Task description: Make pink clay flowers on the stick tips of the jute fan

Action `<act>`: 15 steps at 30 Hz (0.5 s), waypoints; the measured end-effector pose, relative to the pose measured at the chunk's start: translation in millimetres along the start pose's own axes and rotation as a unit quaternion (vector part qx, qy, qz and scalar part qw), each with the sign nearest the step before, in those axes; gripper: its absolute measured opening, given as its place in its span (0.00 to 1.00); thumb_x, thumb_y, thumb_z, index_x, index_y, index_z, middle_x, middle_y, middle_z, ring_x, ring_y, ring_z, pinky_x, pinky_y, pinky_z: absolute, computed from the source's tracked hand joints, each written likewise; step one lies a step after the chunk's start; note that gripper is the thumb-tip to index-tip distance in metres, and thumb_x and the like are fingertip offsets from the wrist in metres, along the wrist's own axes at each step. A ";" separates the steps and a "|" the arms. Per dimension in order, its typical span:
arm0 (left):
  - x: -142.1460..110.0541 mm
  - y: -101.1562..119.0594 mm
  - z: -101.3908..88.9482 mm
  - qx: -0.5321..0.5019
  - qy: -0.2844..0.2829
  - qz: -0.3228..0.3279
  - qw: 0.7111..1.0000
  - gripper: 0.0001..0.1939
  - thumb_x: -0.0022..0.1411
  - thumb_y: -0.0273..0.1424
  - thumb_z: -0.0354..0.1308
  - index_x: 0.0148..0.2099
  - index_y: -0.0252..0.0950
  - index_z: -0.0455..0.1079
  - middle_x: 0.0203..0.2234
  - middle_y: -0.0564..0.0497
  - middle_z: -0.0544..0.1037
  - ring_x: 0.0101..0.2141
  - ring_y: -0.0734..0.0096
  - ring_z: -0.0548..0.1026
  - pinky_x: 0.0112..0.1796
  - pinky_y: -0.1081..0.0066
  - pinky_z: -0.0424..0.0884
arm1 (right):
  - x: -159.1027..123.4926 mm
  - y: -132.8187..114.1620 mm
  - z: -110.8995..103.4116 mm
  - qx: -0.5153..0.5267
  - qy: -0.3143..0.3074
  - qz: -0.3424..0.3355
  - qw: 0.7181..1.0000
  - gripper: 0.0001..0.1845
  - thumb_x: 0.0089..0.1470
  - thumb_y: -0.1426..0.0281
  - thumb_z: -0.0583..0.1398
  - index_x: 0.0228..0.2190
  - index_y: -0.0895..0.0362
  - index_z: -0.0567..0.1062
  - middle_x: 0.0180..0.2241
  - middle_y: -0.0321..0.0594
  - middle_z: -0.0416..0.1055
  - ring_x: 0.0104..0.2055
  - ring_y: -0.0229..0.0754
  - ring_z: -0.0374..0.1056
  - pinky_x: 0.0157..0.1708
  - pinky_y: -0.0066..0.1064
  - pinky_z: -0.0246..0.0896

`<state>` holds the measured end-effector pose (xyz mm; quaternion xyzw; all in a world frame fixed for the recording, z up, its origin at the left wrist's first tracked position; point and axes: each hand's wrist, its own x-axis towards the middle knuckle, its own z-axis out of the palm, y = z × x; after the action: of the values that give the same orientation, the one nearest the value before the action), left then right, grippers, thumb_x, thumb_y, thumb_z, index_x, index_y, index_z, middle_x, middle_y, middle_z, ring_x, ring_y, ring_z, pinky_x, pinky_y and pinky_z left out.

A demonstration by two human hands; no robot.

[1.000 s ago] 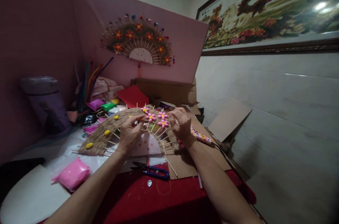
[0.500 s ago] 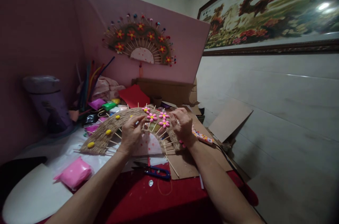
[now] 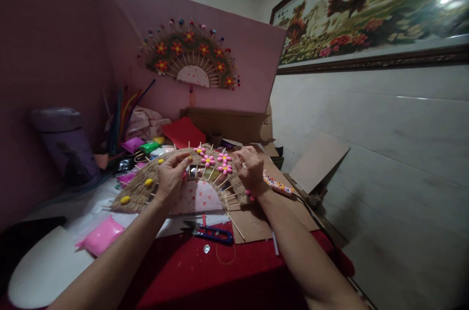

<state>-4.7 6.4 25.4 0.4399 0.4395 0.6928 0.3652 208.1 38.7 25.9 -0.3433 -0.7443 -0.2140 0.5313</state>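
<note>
A half-round fan point(image 3: 141, 188) of twine wound over thin sticks lies before me, with a spotted white half-disc point(image 3: 196, 195) at its base. Pink clay flowers point(image 3: 224, 169) with yellow centres sit on its upper right, and bare yellow clay dots point(image 3: 148, 182) run down its left. My left hand point(image 3: 170, 175) is over the upper middle of the fan, thumb and forefinger pinched by a yellow dot; any small piece between them is too small to make out. At the fan's right side my right hand point(image 3: 252, 168) is closed, its fingertips curled together, their contents hidden.
Blue thread snips point(image 3: 212, 234) and a clear gem point(image 3: 206, 249) lie on the red cloth point(image 3: 176, 276). A pink clay packet point(image 3: 100, 236) is at left. A dotted hot-glue gun point(image 3: 278, 185) with a cord lies right on cardboard. A finished fan point(image 3: 192, 58) hangs behind.
My left hand has shifted left and a little up along the fan, away from the pink flowers. My right hand stays closed at nearly the same spot. The view has shifted slightly.
</note>
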 end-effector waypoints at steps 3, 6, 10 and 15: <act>3.6 1.9 0.2 -0.011 -0.003 -0.008 1.000 0.18 0.41 0.34 0.64 0.38 0.33 0.72 0.14 0.60 0.65 0.11 0.85 0.53 0.12 0.79 0.47 | -0.9 1.7 1.1 -0.005 -0.004 0.002 1.000 0.09 0.56 0.72 0.54 0.27 0.57 0.71 0.27 0.41 0.68 0.36 0.42 0.63 0.37 0.33 0.60; 8.6 6.0 2.2 0.003 -0.002 -0.004 1.000 0.16 0.42 0.36 0.63 0.34 0.33 0.71 0.13 0.60 0.64 0.11 0.84 0.55 0.12 0.79 0.48 | -1.7 2.9 1.4 -0.007 -0.007 0.001 1.000 0.09 0.56 0.72 0.54 0.26 0.57 0.71 0.27 0.40 0.68 0.36 0.42 0.62 0.37 0.33 0.59; 16.5 17.7 5.2 0.018 0.000 -0.001 1.000 0.13 0.44 0.38 0.61 0.27 0.32 0.67 0.17 0.56 0.69 0.11 0.84 0.55 0.12 0.78 0.49 | -2.1 3.0 0.8 0.002 -0.014 -0.001 1.000 0.08 0.57 0.72 0.54 0.27 0.57 0.71 0.26 0.40 0.68 0.36 0.42 0.62 0.36 0.32 0.58; 27.0 26.6 5.1 0.056 -0.003 -0.010 0.998 0.17 0.37 0.35 0.64 0.32 0.32 0.69 0.16 0.57 0.68 0.12 0.83 0.57 0.14 0.77 0.52 | -1.8 1.3 1.1 -0.001 -0.012 0.006 1.000 0.09 0.57 0.71 0.54 0.27 0.57 0.71 0.25 0.40 0.67 0.36 0.42 0.61 0.36 0.32 0.58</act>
<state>-12.6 22.7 59.1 0.4573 0.4805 0.6625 0.3481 208.7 39.8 23.8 -0.3511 -0.7484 -0.2075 0.5230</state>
